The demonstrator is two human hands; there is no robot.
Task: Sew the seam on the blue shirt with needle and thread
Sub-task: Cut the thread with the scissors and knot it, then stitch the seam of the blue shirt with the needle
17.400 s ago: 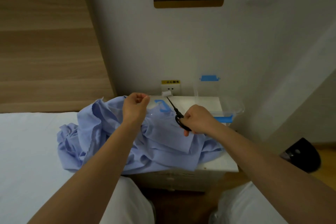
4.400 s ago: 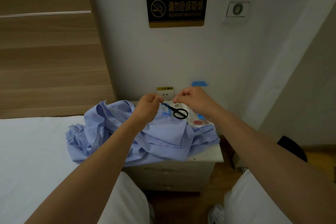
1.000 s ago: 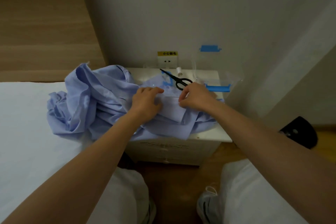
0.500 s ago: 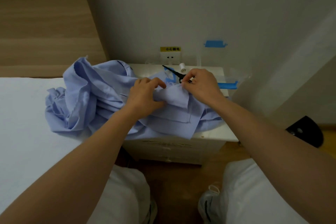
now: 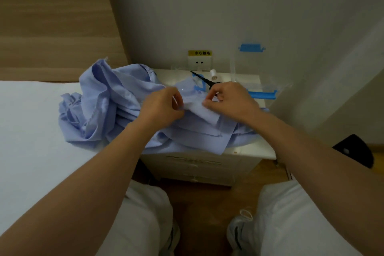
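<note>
Blue shirt [image 5: 116,108] fold stretched left-right, pinched between left hand [image 5: 161,108] and right hand [image 5: 230,101].

One head-worn wide-angle view looks forward and down, close over both forearms, with the bench [image 5: 251,149] at centre frame, the bed [image 5: 31,131] at left and the wall [image 5: 228,6] filling the top.

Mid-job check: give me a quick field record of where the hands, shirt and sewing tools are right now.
left hand: pinching a fold of the blue shirt
right hand: pinching the same fold, beside the left
needle: too small to make out
scissors: lying on the nightstand behind the right hand, partly hidden
thread spool: white, near the wall socket
shirt spread: draped from bed onto nightstand
</note>
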